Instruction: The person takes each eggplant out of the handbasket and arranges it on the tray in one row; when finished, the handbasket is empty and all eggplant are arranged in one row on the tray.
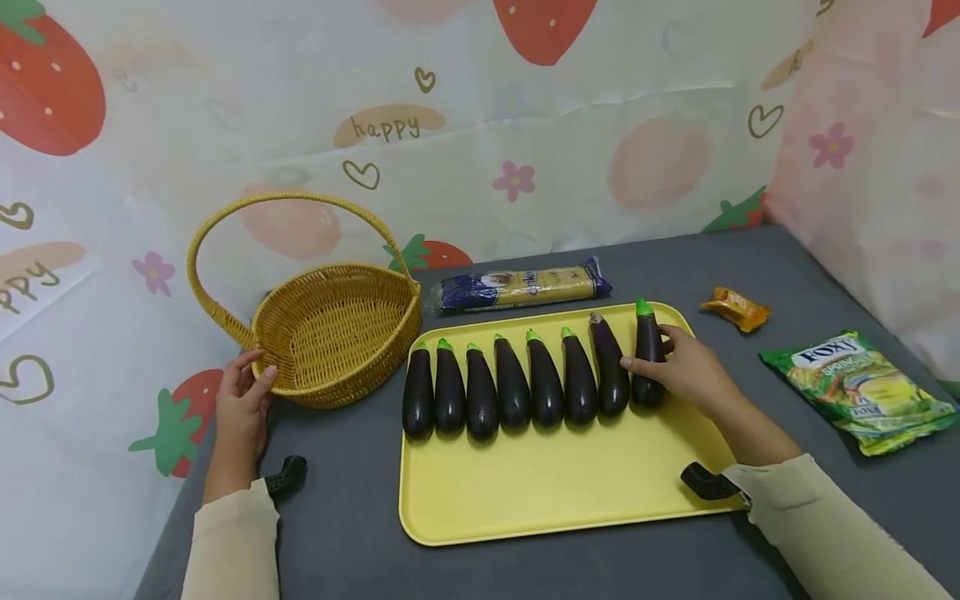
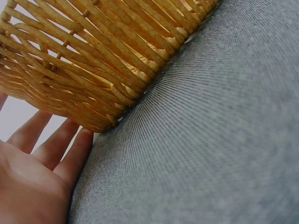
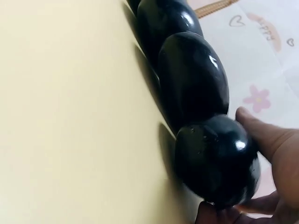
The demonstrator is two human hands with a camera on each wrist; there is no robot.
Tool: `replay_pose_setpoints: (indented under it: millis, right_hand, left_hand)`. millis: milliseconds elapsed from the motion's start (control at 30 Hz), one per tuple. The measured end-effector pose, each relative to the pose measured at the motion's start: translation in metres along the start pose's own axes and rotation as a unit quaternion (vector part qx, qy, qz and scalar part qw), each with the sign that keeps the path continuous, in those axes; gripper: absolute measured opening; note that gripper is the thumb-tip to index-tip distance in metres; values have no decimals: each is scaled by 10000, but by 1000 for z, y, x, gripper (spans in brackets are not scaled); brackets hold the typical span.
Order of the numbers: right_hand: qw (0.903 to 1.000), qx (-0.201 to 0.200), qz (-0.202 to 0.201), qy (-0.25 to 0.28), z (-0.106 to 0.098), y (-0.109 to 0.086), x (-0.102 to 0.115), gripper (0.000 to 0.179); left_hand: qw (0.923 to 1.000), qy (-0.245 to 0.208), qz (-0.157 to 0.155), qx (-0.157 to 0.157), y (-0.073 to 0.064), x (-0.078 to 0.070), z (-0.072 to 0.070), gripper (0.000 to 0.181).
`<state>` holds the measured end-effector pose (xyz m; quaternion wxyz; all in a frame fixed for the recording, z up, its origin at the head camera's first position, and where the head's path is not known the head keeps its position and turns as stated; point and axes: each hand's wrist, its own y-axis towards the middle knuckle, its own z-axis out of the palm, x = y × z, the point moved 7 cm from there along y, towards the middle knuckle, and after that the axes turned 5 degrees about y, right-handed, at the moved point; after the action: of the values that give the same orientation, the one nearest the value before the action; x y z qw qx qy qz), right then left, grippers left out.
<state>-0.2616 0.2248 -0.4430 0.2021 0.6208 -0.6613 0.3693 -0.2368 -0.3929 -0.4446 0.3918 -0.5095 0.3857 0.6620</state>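
Several dark purple eggplants [image 1: 513, 387] lie side by side in a row on a yellow tray [image 1: 540, 492], most with bright green stem ends. My right hand [image 1: 686, 367] grips the eggplant at the row's right end [image 1: 648, 350], thumb on one side and fingers on the other. In the right wrist view, the rounded bottom of that eggplant [image 3: 217, 161] sits between thumb and fingers. My left hand [image 1: 243, 400] is at the near left side of a woven basket [image 1: 337, 387] with a tall arched handle. The left wrist view has its extended fingers [image 2: 77, 151] against the wicker [image 2: 93, 70].
Behind the tray lies a pack of noodles [image 1: 525, 287] in blue and clear wrapping. An orange-wrapped snack [image 1: 737, 310] and a green candy bag [image 1: 858, 392] lie right of the tray. A patterned cloth [image 1: 562, 125] hangs behind the grey table [image 1: 337, 517].
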Motion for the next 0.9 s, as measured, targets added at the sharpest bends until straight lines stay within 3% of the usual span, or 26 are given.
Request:
replay_pose_setpoints:
  millis: [233,633,900]
  right_hand:
    - [9984,-37,29,-565,0,-3,-1,118]
    - [9994,28,-117,-311,-1,-10,0,86]
    - [9998,-30,-2,-184,-1,-11,-1,85]
  left_hand:
    - [9998,-189,50,-44,-3,-2,1,34]
    - [9997,-236,93,10,-4,-1,2,35]
    - [9992,-370,112,-32,-2,-2,3,33]
